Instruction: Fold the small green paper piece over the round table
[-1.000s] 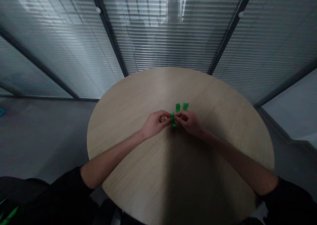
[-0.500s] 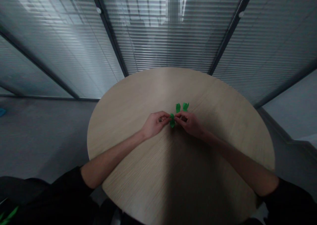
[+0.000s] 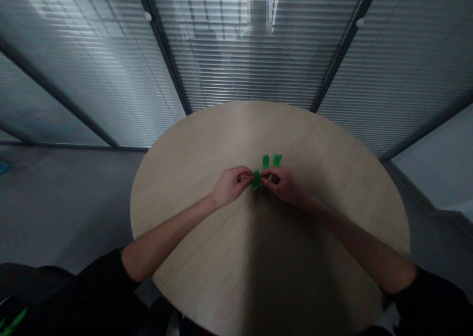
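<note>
Between my two hands, over the middle of the table, is a small bright green piece (image 3: 256,180), taller than wide and narrowed near its middle; it could be paper or a wrapper, I cannot tell. My left hand (image 3: 232,185) pinches its left side between thumb and fingertips, the fingers curled. From the right, my right hand (image 3: 283,183) holds thumb and forefinger in a pinch at its other side. Just beyond my right hand stand or lie two similar pieces, an upright green piece (image 3: 265,161) and a wider green piece (image 3: 277,159); my fingers partly cover their lower ends.
The round wooden table (image 3: 207,149) fills the centre, with a shadow across its near right part. Behind it rises a glass wall with blinds (image 3: 244,75), showing a reflection. A blue object (image 3: 3,167) lies on the floor at far left.
Almost nothing differs. The green piece between my hands has tilted slightly, its lower end a little to the left. The two other pieces have stayed in place.
</note>
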Action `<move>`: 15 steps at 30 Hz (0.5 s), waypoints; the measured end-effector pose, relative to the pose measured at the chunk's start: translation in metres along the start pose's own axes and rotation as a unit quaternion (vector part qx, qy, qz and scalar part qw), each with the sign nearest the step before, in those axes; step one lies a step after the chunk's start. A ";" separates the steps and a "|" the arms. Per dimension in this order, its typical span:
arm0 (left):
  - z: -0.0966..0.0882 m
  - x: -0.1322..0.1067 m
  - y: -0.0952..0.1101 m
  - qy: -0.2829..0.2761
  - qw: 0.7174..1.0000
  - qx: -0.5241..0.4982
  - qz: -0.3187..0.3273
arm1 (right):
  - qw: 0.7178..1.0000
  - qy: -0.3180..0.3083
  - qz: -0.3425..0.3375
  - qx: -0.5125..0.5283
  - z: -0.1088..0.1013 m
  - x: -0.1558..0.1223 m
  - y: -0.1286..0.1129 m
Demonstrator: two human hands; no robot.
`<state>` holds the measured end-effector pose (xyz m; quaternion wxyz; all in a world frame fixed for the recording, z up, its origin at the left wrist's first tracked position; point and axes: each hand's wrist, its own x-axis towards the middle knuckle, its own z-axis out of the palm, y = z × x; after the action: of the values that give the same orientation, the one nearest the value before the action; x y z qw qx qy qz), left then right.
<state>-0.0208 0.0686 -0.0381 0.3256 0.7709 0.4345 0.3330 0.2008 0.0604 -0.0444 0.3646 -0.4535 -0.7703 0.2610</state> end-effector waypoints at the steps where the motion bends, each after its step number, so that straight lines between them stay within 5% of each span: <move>1: 0.000 0.000 0.000 -0.001 1.000 -0.002 0.001 | 1.000 0.001 0.000 -0.002 0.000 0.000 0.000; 15: -0.004 0.001 0.004 -0.010 0.996 0.070 0.046 | 1.000 0.012 -0.002 -0.026 0.002 0.002 0.002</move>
<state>-0.0221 0.0691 -0.0326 0.2591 0.8143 0.4174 0.3091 0.1995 0.0628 -0.0467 0.3622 -0.4640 -0.7735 0.2350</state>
